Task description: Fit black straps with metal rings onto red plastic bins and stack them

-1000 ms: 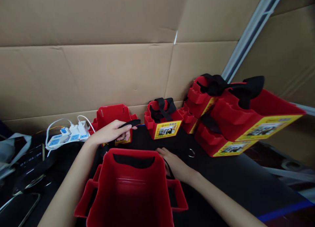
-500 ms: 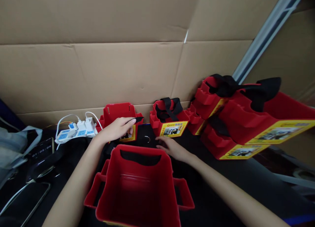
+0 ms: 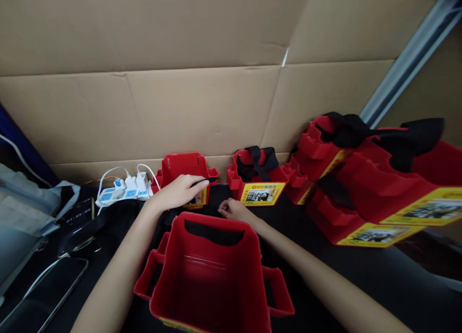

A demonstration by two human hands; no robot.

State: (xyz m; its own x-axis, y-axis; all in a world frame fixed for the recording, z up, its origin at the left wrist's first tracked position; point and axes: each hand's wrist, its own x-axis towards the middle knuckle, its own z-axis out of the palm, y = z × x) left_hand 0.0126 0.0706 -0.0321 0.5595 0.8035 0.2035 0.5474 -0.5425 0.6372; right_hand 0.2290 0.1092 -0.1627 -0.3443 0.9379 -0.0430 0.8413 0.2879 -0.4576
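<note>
Nearest me stands a red plastic bin [image 3: 211, 294], its mouth facing me, with a slot in its far wall and a loop on each side. Beyond that wall my left hand [image 3: 180, 191] pinches a black strap [image 3: 207, 181] between thumb and fingers; the strap's end sticks out to the right. Behind this hand is another red bin [image 3: 184, 163] with slots in its back wall. My right hand [image 3: 233, 210] is low over the black table surface, its fingers curled together just past the near bin. Whatever lies in those fingertips is hidden.
A red bin with black strap handle [image 3: 265, 188] stands at the back. Stacked red bins [image 3: 361, 179] fill the right. On the left lie a white power strip [image 3: 124, 194], a phone showing a timer [image 3: 77, 217], another dark device [image 3: 46, 289] and a plastic bag [image 3: 25, 198]. Cardboard [image 3: 202, 111] forms the back wall.
My right hand has moved left and its fingers have curled in where a small shiny curved piece lay, which no longer shows. My left hand keeps the strap. The view has shifted slightly.
</note>
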